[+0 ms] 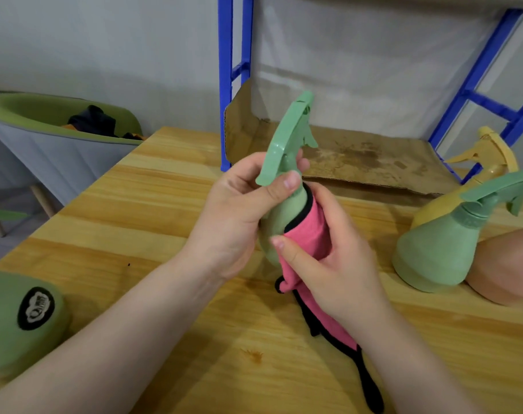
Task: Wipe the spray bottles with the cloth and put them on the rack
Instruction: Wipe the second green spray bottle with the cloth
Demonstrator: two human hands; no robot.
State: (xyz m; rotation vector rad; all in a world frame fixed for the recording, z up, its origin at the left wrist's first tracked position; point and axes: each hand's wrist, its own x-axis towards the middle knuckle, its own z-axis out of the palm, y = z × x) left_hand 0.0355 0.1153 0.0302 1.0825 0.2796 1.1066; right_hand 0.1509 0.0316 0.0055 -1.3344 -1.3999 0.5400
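My left hand (pixel 239 213) grips a green spray bottle (pixel 279 162) by its neck, holding it tilted above the wooden table (pixel 164 204). My right hand (pixel 323 258) presses a pink cloth with black edging (pixel 309 231) around the bottle's body; the cloth's tail hangs down to the table. A second green spray bottle (pixel 436 249) stands at the right, with a yellow spray bottle (pixel 490 165) just behind it. The blue rack (pixel 233 85) stands at the table's far side, its bottom shelf lined with brown cardboard (pixel 358 156).
A green cushion-like object with a black label (pixel 21 318) lies at the table's left front corner. A green and grey chair (pixel 51 138) holding dark clothes stands beyond the table's left edge. Another person's arm (pixel 505 267) rests at the right edge, beside the second green bottle.
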